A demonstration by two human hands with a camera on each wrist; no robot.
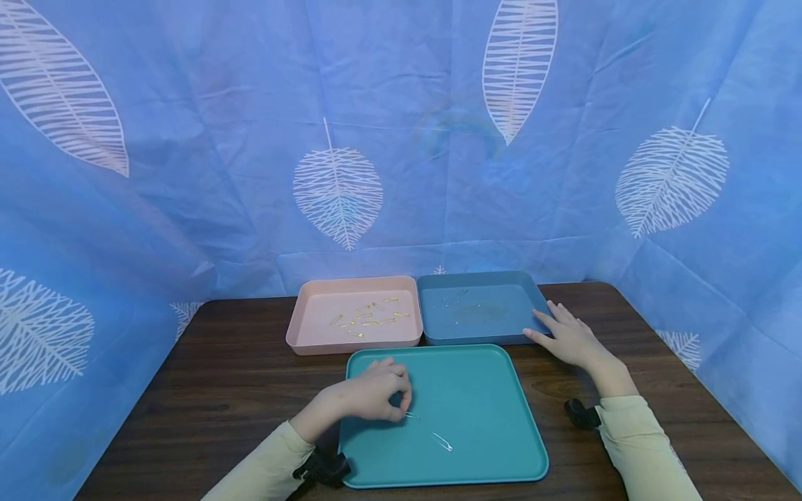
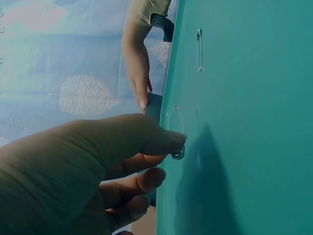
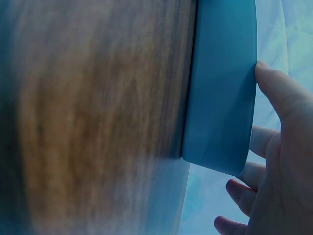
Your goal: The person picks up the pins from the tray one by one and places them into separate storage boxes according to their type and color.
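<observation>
My left hand (image 1: 379,391) is over the left part of the teal tray (image 1: 476,376), pinching a silver safety pin (image 2: 178,155) between thumb and index finger. One end of that pin sticks out past the fingertips. Another silver safety pin (image 1: 442,442) lies on the teal tray, to the right and nearer the front. At the right side of the blue tray (image 1: 482,282), my right hand (image 1: 573,341) rests with its fingers spread. In the right wrist view its thumb (image 3: 279,88) touches the tray's rim, and nothing is gripped.
A pink tray (image 1: 307,334) with several gold safety pins (image 1: 370,323) stands behind the teal tray, beside the blue one. Several small silver pins (image 1: 462,293) lie in the blue tray. The dark wooden table (image 1: 207,390) ends at a blue leaf-patterned cloth (image 1: 407,209).
</observation>
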